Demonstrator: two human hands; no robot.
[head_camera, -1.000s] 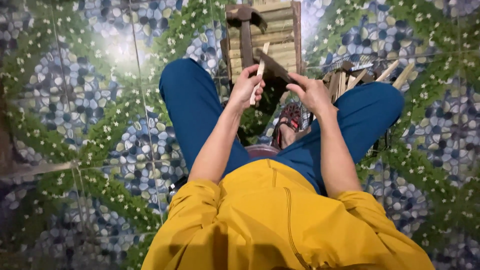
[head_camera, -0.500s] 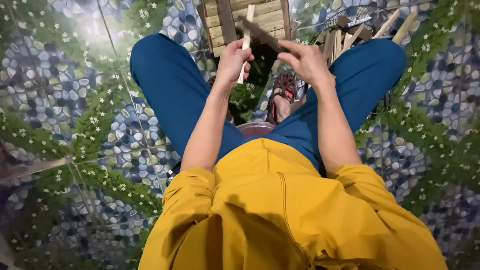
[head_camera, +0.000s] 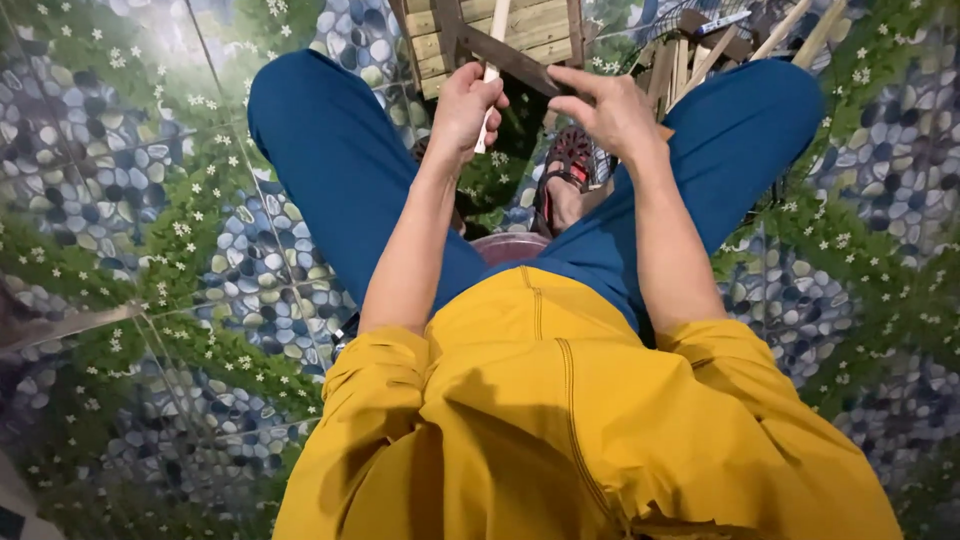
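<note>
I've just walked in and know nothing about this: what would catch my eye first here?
The yellow shirt fills the bottom, with blue trousers spread over a floor patterned with pebbles and flowers. At the top, the left hand grips a pale wooden stick while the right hand rests by a slatted wooden frame.

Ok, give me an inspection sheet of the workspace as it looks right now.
Surface: tiled floor printed with pebbles, leaves and small white flowers.
Job's things: pale wooden stick, upright; slatted wooden frame with a dark crosspiece.
Clutter: loose wooden sticks beyond the right knee.
Hands: left hand closed around the pale wooden stick; right hand fingers outstretched, touching the dark crosspiece.
Cables: nothing seen.
Surroundings: blue trousers, yellow shirt, sandalled foot.
</note>
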